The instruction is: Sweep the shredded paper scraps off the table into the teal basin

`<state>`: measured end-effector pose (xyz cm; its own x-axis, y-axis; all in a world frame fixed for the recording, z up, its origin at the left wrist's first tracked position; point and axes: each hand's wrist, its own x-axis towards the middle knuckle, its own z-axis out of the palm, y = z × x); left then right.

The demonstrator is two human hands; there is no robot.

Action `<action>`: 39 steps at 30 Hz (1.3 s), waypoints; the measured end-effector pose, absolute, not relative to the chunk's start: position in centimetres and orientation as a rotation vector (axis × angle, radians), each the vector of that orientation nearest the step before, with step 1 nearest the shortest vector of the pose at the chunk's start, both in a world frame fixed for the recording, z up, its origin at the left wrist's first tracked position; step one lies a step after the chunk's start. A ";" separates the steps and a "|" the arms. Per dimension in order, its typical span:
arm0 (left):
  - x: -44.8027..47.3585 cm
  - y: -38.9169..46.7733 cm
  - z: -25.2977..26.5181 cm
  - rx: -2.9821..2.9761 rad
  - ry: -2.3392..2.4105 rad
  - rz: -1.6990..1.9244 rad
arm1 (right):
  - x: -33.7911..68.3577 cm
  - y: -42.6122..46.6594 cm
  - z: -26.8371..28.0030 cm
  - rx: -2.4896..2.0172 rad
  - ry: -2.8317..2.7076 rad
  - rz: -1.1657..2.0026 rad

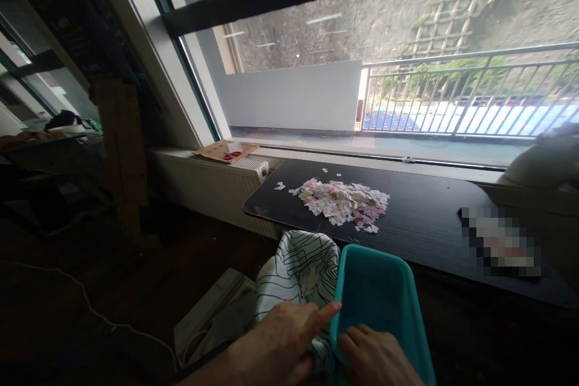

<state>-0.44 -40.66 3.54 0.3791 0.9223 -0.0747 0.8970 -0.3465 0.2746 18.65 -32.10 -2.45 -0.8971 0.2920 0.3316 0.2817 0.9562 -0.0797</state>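
A teal plastic bin stands at the near edge of the table, beside a white fabric-lined basket with black lines. Some pale paper scraps lie inside the basket. My left hand is over the basket's near side. Its index finger stretches to the bin's left rim, while the other fingers are partly hidden. My right hand reaches over the near part of the bin, fingers curled at its left wall. On the black table lies a heap of small torn paper scraps, white and pinkish.
Red scissors rest on brown paper by the window, above a radiator. A blurred-out object lies at the table's right. A white cable runs across the floor at left. A pale box stands below.
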 end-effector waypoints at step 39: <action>1.9 -39.5 1.1 2.160 1.940 0.110 | 3.9 -25.2 2.4 -0.276 -3.215 0.746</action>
<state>1.89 -39.48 1.09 0.1181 0.9878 -0.1011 0.9702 -0.0931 0.2238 3.90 -25.20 2.39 -0.9718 0.1222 -0.2019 0.1986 0.8856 -0.4198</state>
